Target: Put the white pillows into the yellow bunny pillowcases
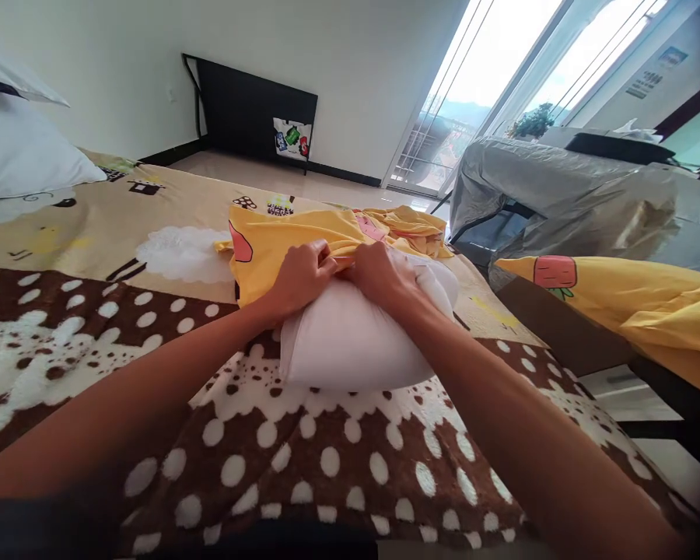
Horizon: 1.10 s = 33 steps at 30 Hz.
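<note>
A white pillow (355, 342) lies on the bed in front of me, its far end against a yellow pillowcase (303, 225) with pink printed patches. My left hand (306, 272) is closed on the pillowcase's near edge, at the pillow's far left side. Close beside it, my right hand (382, 272) grips the same yellow edge, resting over the top of the pillow. The fingertips of both hands are partly hidden in the cloth. More of the yellow fabric lies bunched beyond my right hand.
A brown and cream patterned blanket (327, 459) covers the bed. White pillows (29, 148) sit at far left. Another yellow cloth (647, 303) is at right, near furniture under a grey cover (560, 187). A black panel (239, 109) leans by the wall.
</note>
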Each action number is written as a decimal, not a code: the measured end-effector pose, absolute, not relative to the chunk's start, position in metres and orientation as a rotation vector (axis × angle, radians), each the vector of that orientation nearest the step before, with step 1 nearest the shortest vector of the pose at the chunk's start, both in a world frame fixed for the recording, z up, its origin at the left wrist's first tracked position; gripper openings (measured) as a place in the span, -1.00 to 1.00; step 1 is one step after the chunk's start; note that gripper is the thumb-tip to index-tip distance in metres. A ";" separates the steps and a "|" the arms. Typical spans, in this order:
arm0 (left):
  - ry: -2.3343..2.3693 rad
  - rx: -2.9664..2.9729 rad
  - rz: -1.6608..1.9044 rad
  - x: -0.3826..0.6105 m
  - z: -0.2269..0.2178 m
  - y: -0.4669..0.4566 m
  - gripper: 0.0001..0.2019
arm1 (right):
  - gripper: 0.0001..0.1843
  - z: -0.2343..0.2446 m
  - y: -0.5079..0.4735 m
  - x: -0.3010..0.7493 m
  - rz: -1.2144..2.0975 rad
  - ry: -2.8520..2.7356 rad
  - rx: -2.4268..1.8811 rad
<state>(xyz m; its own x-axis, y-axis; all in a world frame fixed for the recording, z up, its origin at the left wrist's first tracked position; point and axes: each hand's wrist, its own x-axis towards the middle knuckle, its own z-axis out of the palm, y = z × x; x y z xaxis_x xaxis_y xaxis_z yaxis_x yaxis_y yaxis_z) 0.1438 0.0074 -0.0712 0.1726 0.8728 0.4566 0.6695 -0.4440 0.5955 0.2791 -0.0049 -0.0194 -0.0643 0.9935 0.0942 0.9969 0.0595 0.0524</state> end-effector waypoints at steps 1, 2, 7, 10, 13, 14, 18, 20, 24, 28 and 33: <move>1.458 2.176 1.143 0.147 -0.070 0.003 -0.78 | -0.56 -0.021 -0.001 0.280 -0.175 -2.211 -2.145; 1.452 2.186 1.128 0.152 -0.068 -0.002 -0.79 | -0.57 -0.022 0.002 0.283 -0.187 -2.150 -2.173; 1.575 2.410 0.894 0.171 -0.057 -0.025 -0.79 | -0.55 -0.026 0.005 0.304 -0.185 -1.930 -2.284; 1.641 2.525 0.731 0.178 -0.055 -0.040 -0.75 | -0.58 -0.026 0.001 0.311 -0.174 -1.907 -2.298; 1.671 2.640 0.730 0.185 -0.060 -0.054 -0.72 | -0.60 -0.025 0.000 0.313 -0.174 -1.914 -2.290; 1.701 2.657 0.779 0.188 -0.063 -0.057 -0.71 | -0.59 -0.025 0.001 0.314 -0.175 -1.922 -2.281; 1.816 2.576 0.924 0.199 -0.084 -0.067 -0.71 | -0.54 -0.025 -0.002 0.317 -0.142 -1.990 -2.260; 1.826 2.554 0.927 0.202 -0.095 -0.068 -0.72 | -0.49 -0.020 -0.007 0.320 -0.082 -2.029 -2.252; 1.821 2.546 0.951 0.199 -0.107 -0.068 -0.77 | -0.32 0.008 -0.031 0.345 0.240 -2.203 -2.077; 1.824 2.492 0.954 0.193 -0.107 -0.065 -0.79 | -0.33 0.032 -0.082 0.392 0.077 -2.300 -1.939; 1.781 2.486 0.982 0.191 -0.105 -0.064 -0.78 | -0.31 -0.010 -0.170 0.398 -0.935 -1.875 -1.890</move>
